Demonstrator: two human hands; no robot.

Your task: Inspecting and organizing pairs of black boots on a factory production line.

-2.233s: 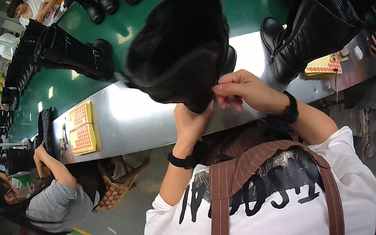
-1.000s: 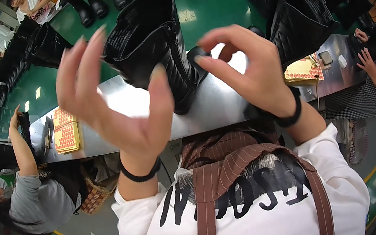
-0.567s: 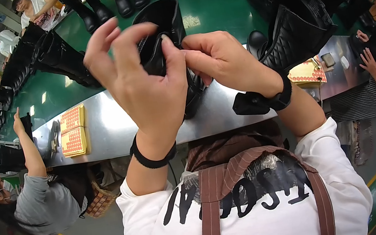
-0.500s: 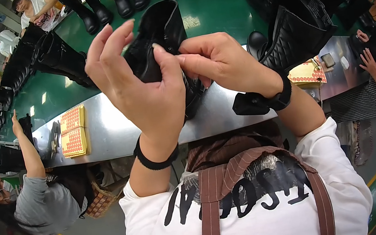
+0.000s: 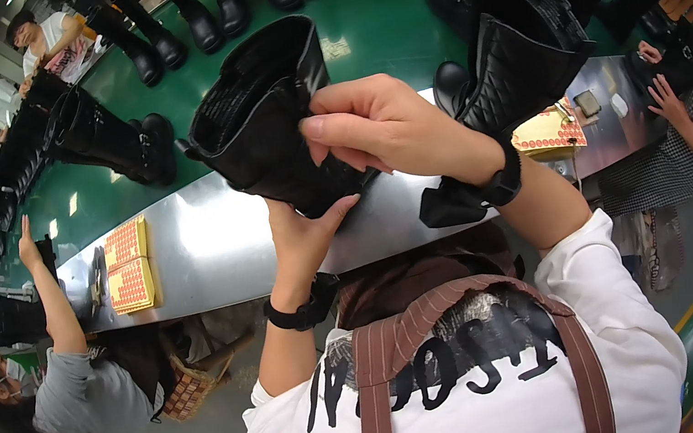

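Note:
A black boot [image 5: 260,144] tilts over the bench in front of me, its wide shaft opening turned up and its inside showing. Around its lower near side my left hand [image 5: 302,235] grips the boot; the thumb lies along the leather and the other fingers are hidden behind it. My right hand [image 5: 392,132] is closed in a pinch at the right edge of the shaft. Whatever small part sits between those fingertips is covered. Just right of my hands stands a quilted black boot [image 5: 518,61], its toe facing left.
The metal bench edge [image 5: 201,233] runs before me, with a green tabletop [image 5: 378,25] beyond. Yellow sticker sheets [image 5: 129,266] lie left, more sheets [image 5: 549,131] right. Another black boot [image 5: 100,135] leans at the left; several line the far side. Co-workers sit on both sides.
My left hand has dropped from the boot's upper edge to its lower side. The boot has tipped left, showing more of its opening. My right hand still pinches near the edge.

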